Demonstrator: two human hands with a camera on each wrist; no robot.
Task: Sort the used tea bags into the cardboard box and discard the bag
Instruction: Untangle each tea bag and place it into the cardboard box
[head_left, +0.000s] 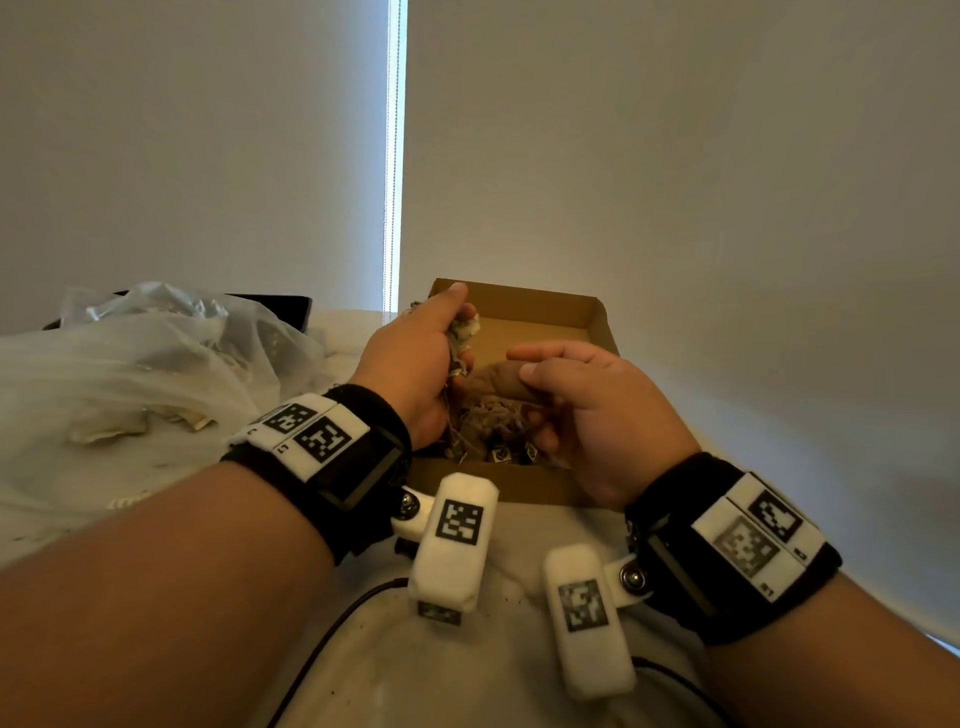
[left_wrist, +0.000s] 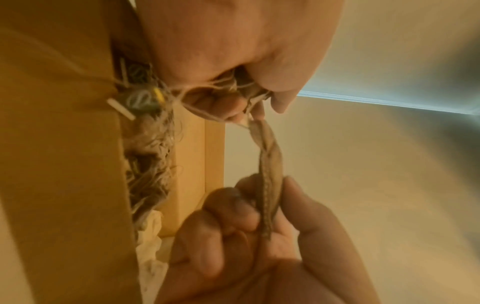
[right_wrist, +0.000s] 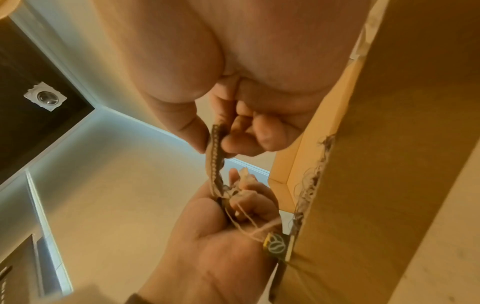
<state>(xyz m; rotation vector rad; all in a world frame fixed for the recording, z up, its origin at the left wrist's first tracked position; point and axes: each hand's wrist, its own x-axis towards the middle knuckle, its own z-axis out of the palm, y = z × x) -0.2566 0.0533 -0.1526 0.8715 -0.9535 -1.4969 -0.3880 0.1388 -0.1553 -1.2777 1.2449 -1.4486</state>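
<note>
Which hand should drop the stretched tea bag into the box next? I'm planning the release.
Probably the right hand: it pinches only that tea bag above the cardboard box, while the left hand grips a tangled clump of bags and strings.

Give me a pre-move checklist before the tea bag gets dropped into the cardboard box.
1. Left hand holds a clump of tea bags and strings: ok.
2. Right hand pinches one tea bag between thumb and fingers: ok.
3. That tea bag freed from the clump: not ok, it stretches between both hands.
4. Both hands over the cardboard box: ok.
5. Box has room: ok, its far part is bare cardboard.
6. Plastic bag emptied for discarding: not ok, pale pieces show inside.
</note>
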